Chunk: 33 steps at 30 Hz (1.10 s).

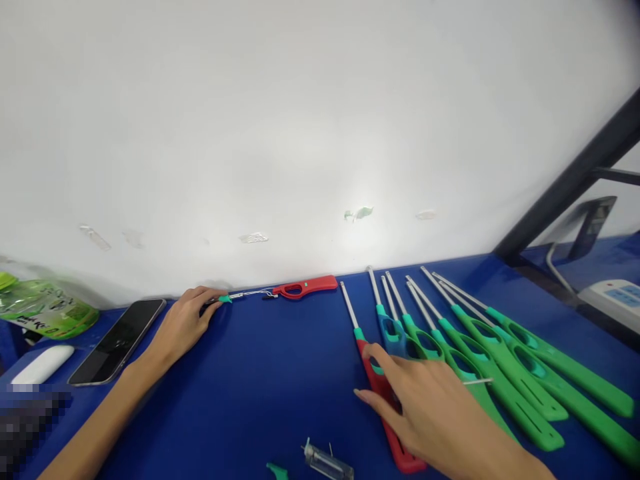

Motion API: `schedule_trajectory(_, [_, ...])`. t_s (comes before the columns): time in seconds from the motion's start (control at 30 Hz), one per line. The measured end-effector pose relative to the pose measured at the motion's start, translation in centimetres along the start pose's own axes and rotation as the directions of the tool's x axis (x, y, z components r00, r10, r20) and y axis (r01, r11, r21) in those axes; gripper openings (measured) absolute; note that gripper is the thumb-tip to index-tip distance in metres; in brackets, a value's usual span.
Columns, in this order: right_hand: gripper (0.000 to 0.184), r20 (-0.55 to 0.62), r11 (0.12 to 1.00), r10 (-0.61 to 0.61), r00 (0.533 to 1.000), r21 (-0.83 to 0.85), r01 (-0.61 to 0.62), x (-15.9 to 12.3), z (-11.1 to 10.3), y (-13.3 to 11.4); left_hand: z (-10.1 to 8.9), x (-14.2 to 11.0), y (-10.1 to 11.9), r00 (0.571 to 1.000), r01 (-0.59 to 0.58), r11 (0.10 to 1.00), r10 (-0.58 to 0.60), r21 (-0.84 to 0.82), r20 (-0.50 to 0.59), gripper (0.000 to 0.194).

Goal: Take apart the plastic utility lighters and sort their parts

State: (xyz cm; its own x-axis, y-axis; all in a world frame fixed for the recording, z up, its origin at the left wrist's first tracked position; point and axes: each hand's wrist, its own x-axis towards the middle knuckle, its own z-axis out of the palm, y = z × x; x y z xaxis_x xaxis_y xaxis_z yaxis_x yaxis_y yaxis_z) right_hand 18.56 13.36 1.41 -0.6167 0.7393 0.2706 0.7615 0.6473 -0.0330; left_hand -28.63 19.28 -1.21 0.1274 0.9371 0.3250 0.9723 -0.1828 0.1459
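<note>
A red long-neck gas lighter (393, 427) with a teal collar and metal tube lies on the blue table. My right hand (425, 400) is over it, with thumb and index finger curled about its body. A thin metal rod (477, 381) sticks out beside that hand; its other end is hidden. At the wall, my left hand (193, 317) pinches a small dark part with a teal tip (225, 299). Thin wires (257, 292) run from near there toward a red lighter body (313, 285). To the right, several green lighters (520, 380) lie fanned out, with a blue lighter (393, 337) partly under my right hand.
A clear lighter tank (327, 461) and a teal piece (277, 472) lie at the front edge of view. On the left are a phone (117, 343), a white oblong object (44, 365) and a green-labelled bottle (50, 310). A white wall (300, 133) borders the blue table (280, 373).
</note>
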Motion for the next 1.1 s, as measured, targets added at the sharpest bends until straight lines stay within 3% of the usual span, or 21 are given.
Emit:
schedule_trajectory(0.1, [0.051,0.022,0.998,-0.012,1.000,-0.064,0.014,-0.1,0.2,-0.4,-0.2,-0.2,0.3,1.000,-0.009,1.000,0.009,0.003,-0.004,0.032])
schedule_trajectory(0.23, [0.037,0.063,0.999,0.006,0.998,-0.047,-0.003,0.0,0.1,-0.4,-0.8,0.0,0.9,1.000,-0.004,1.000,0.004,0.022,-0.023,0.033])
schedule_trajectory(0.33, [0.022,0.086,1.000,-0.001,0.996,-0.014,0.002,0.0,-0.4,-0.2,-2.0,-0.5,2.8,0.997,0.002,0.999,0.001,0.032,-0.078,0.035])
schedule_trajectory(0.4, [0.016,0.092,1.000,-0.015,0.996,0.013,0.014,-0.1,-0.8,-0.4,-3.0,-2.0,5.4,0.992,-0.012,1.000,0.015,0.022,-0.122,0.031])
schedule_trajectory(0.5, [0.021,0.100,0.995,-0.064,0.993,0.088,0.055,-0.4,-1.4,-1.5,-4.3,-6.4,11.5,0.990,-0.054,0.998,0.051,-0.022,-0.132,0.027])
schedule_trajectory(0.6, [0.022,0.085,0.980,-0.147,0.985,0.149,0.134,-0.8,-1.4,-3.7,-4.4,-11.4,17.7,0.993,-0.116,0.991,0.114,-0.067,-0.030,0.030])
schedule_trajectory(0.7, [0.027,0.089,0.969,-0.232,0.969,0.112,0.221,-1.4,-0.3,-6.2,-3.5,-14.4,21.2,0.985,-0.166,0.982,0.169,-0.087,0.030,0.041])
schedule_trajectory(0.83, [0.019,0.086,0.959,-0.282,0.955,0.050,0.279,-1.8,1.6,-8.5,-2.1,-15.1,20.8,0.969,-0.227,0.970,0.235,-0.090,0.080,0.031])
schedule_trajectory(0.97, [0.019,0.101,0.957,-0.289,0.952,0.028,0.288,-0.4,2.6,-10.3,-1.7,-14.9,17.2,0.970,-0.228,0.973,0.231,-0.038,0.082,0.039])
schedule_trajectory(1.1, [0.016,0.132,0.941,-0.339,0.932,0.055,0.334,2.4,2.8,-12.6,-2.7,-15.2,13.0,0.989,-0.126,0.992,0.126,-0.005,0.081,0.046])
